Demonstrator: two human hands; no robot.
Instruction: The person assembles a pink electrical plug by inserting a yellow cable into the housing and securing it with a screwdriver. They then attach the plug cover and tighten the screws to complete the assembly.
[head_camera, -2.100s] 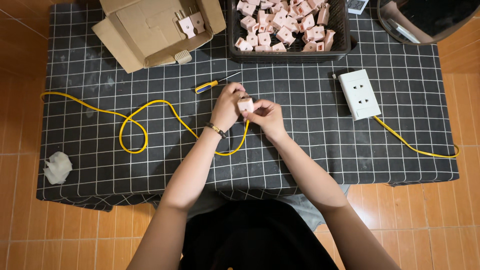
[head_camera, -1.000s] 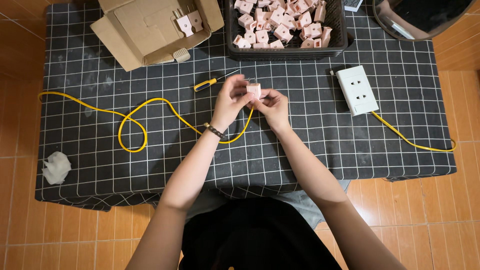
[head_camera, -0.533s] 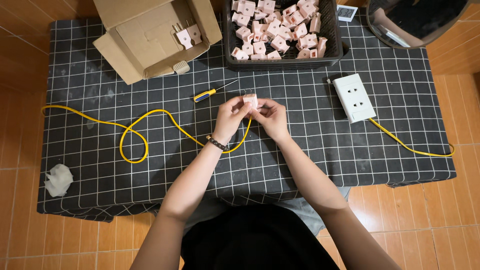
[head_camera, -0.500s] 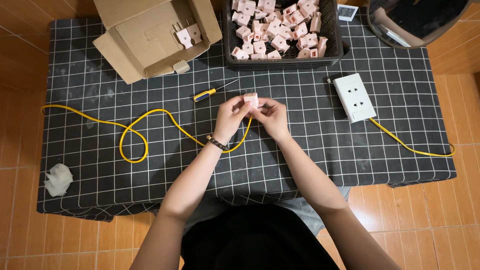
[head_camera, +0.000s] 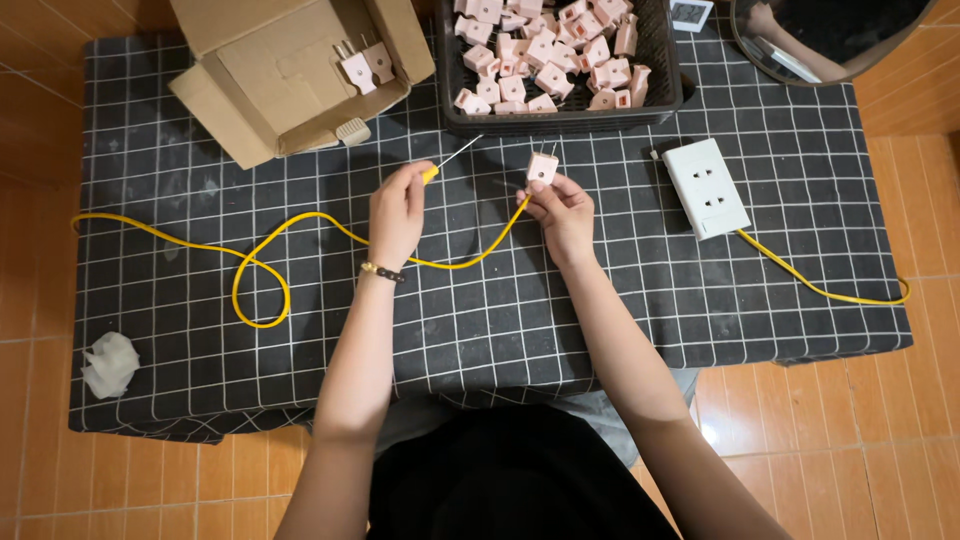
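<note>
Pink plug (head_camera: 542, 167) — black checked tablecloth (head_camera: 600, 300)

cardboard box (head_camera: 300, 75) left of basket (head_camera: 660, 70), socket block (head_camera: 707, 187) right.

The left hand (head_camera: 398, 205) covers most of the screwdriver (head_camera: 447, 160); only its thin shaft and a bit of yellow handle show. The picture's top edge cuts off the black basket (head_camera: 560, 118), the cardboard box (head_camera: 290, 70) and the round dark bin (head_camera: 835, 40). The yellow cable's (head_camera: 300, 225) join to the pink plug (head_camera: 542, 168) is hidden behind the right hand (head_camera: 560, 210).
</note>
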